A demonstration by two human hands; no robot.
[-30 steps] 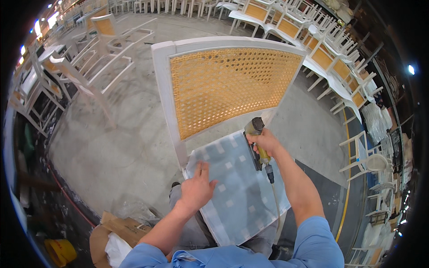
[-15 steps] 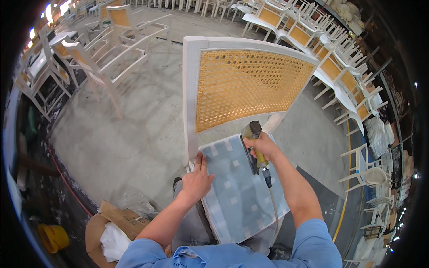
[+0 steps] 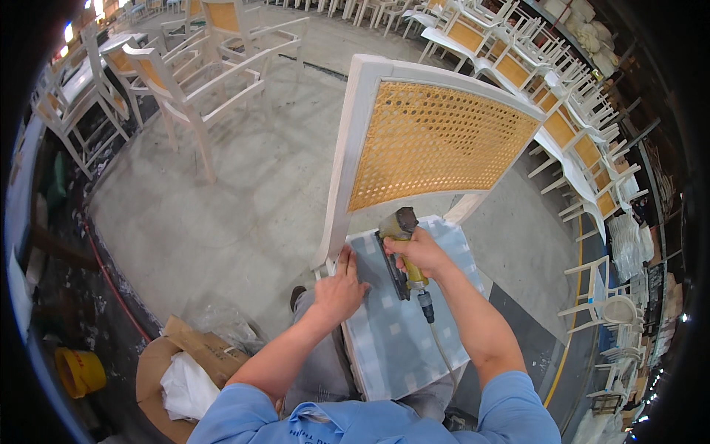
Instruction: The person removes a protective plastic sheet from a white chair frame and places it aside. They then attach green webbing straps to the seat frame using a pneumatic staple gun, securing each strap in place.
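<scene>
Fingers of the right hand [image 3: 420, 254] wrap tight round the stapler [image 3: 399, 248], held over the checked seat [image 3: 399, 325]; left hand [image 3: 340, 290] lies flat, fingers spread, on the seat's left edge beside the chair [image 3: 421, 140].

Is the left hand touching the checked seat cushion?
Touching. The head view shows the left hand pressed flat on the checked seat cushion near its left edge.

We see a whitewashed chair [image 3: 347, 170] with honey-yellow woven cane back [image 3: 433, 144], pale blue seat cushion [image 3: 392, 333] checked with white squares, olive-and-black staple gun [image 3: 399, 248], yellow bucket [image 3: 80, 370], blue sleeves [image 3: 510, 411]
</scene>
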